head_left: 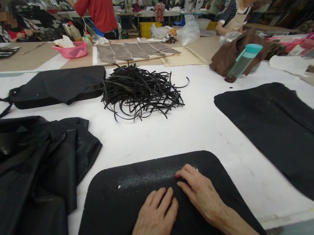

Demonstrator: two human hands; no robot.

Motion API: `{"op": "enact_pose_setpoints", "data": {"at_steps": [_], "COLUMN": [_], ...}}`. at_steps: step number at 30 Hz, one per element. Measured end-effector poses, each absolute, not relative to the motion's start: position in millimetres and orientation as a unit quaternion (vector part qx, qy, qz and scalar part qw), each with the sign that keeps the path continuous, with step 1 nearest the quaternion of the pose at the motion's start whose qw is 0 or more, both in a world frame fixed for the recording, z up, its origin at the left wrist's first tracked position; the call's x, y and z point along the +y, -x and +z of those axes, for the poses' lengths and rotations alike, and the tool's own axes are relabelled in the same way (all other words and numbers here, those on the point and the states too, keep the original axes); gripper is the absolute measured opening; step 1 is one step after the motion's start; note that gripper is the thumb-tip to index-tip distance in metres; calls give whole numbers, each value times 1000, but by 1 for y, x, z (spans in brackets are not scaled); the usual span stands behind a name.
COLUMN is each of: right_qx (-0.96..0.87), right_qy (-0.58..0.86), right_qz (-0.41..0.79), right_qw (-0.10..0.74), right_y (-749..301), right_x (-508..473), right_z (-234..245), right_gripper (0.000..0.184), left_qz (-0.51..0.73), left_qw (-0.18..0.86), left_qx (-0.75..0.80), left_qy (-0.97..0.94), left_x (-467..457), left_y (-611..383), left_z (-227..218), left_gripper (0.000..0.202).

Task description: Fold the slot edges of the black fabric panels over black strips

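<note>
A black panel [108,222] with rounded top corners lies flat before me on the white table. Across its upper part runs a whitish, rough-looking strip [146,178], with a small white mark at its left end. My left hand [154,218] rests on the panel below that strip, fingers stretched out and holding nothing. To its right, my right hand [201,192] touches the panel at the strip's right end. Its fingers are slightly bent, with a gap between thumb and forefinger. A small white bit shows beside its fingers.
Black sheet material [34,174] lies crumpled at left, with a stack of black pieces [58,86] behind. A heap of black strips [143,87] sits mid-table. At right are another black panel [296,142], a bottle [245,60] and a brown bag [225,56]. People work beyond.
</note>
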State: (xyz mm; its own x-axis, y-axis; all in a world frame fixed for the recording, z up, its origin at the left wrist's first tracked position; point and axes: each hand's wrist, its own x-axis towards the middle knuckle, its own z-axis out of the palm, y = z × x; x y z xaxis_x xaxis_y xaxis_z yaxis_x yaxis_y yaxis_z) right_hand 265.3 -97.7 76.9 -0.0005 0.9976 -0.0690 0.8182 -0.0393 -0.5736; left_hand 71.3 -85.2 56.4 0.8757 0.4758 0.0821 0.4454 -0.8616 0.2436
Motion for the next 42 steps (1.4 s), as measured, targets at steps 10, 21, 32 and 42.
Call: {"op": "enact_pose_setpoints", "data": {"at_steps": [10,21,32,42], "right_qx": [-660,-663,-662,-771], "right_qy": [685,687,675,622], "right_qz": [244,237,249,58], "right_qw": [187,178,210,128], "right_y": [-265,-264,-269,-256], "right_x": [-96,-95,-98,-117], "right_z": [80,78,81,68], "right_gripper": [17,17,23,35], "left_qz": [64,108,63,82], "left_qw": [86,69,34,-18], "left_qx": [249,241,240,228], "left_qy": [-963,-962,-968,-970], "left_x": [-84,-84,-80,-81], "left_y": [-72,-71,-71,-72], "left_z": [53,59,46,44], "left_gripper": [50,44,60,60]}}
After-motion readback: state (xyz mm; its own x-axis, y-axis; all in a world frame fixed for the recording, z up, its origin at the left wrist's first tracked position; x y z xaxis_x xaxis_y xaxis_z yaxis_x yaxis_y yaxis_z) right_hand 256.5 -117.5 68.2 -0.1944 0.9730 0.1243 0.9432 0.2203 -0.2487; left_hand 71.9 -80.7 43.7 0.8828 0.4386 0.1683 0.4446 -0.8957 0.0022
